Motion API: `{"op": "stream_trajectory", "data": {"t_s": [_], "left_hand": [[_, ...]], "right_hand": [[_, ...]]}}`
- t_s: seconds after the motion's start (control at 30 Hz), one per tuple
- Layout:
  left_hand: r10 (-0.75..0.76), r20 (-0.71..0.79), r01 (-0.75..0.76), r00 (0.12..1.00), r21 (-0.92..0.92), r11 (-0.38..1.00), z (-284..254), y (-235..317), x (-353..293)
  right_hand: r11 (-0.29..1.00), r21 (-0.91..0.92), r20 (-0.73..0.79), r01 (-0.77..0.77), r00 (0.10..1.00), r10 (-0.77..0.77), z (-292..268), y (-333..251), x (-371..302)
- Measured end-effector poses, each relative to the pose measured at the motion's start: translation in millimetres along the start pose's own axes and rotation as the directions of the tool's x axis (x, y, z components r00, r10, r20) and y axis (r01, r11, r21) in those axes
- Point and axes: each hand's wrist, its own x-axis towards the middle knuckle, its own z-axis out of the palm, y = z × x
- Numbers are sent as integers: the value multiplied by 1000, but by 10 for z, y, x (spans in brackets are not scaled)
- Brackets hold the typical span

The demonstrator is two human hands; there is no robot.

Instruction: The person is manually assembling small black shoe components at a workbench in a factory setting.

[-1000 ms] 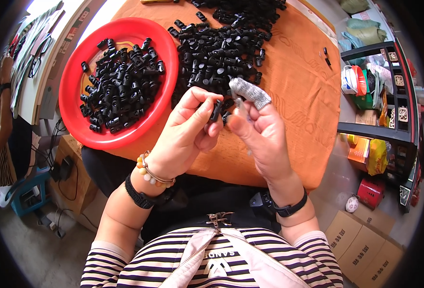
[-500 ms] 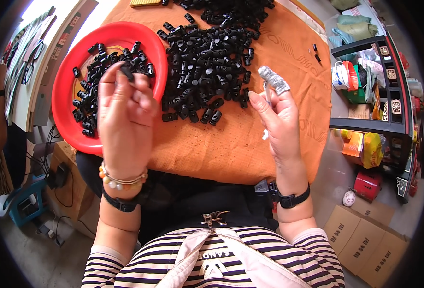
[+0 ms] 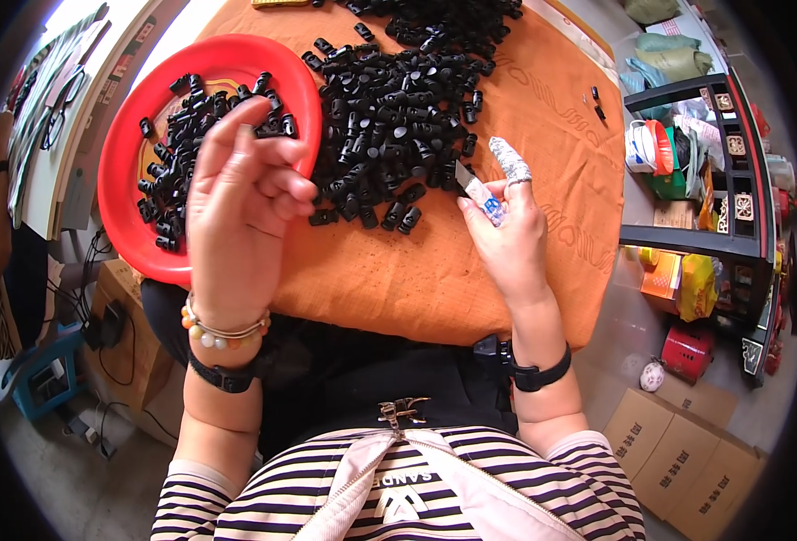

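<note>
My left hand (image 3: 236, 216) is raised over the right side of a red round tray (image 3: 116, 194). Its fingers are loosely curled and apart, with nothing visible in them. Small black plastic cord locks (image 3: 178, 135) lie scattered in the tray. A large heap of the same black cord locks (image 3: 385, 126) covers the table beside it. To the right of the heap, my right hand (image 3: 517, 239) grips a small blade (image 3: 480, 194) with a white-wrapped handle between thumb and fingers. A grey-white wrap (image 3: 509, 160) covers the right index finger, which points away from me.
An orange cloth (image 3: 398, 293) covers the table. Several tiny dark bits (image 3: 600, 113) lie at its far right. A black shelf (image 3: 696, 230) with bags stands to the right, above cardboard boxes (image 3: 678, 451). On the left are a wooden box (image 3: 132, 338) and a blue stool (image 3: 51, 383).
The black cord lock held in my left fingers is gone from them, and those fingers have spread. My right hand has turned, bringing the blade into view, pointing toward the heap.
</note>
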Motion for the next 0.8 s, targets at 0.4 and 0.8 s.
{"op": "stream_trajectory", "data": {"t_s": [0.4, 0.8], "left_hand": [[-534, 121, 516, 837, 154, 843, 301, -378, -169], [-507, 168, 528, 845, -113, 842, 215, -361, -134]], "right_hand": [[648, 726, 261, -232, 964, 53, -97, -494, -193], [620, 761, 314, -189, 944, -97, -24, -510, -248]]}}
